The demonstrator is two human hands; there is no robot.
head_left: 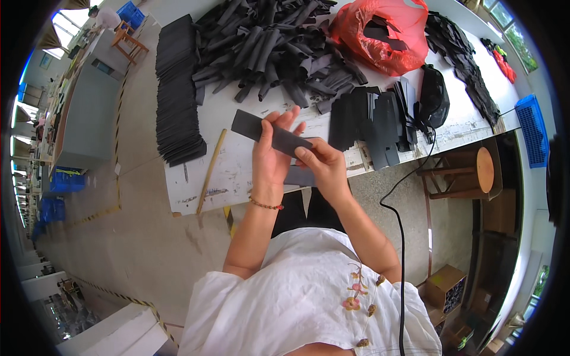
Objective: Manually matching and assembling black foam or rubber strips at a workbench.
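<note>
A flat dark grey strip [271, 134] is held up over the table's front edge between both hands. My left hand [272, 139] has its thumb pressed on the strip, with the fingers behind it. At the strip's right end, my right hand [323, 163] pinches it between thumb and fingers. Beneath the hands, another dark grey piece [300, 176] lies at the table edge, partly covered by my right hand. A neat long stack of black strips [178, 95] stands to the left, and a loose heap of curled dark strips [261, 53] lies beyond the hands.
A yellowish stick [211, 172] lies on the white worn table [237, 178]. Flat dark pieces [380, 121], a black power-corded device [434, 98] and a red plastic bag [383, 35] occupy the right side. The black cord [399, 219] hangs down beside me. A wooden stool [469, 169] stands right.
</note>
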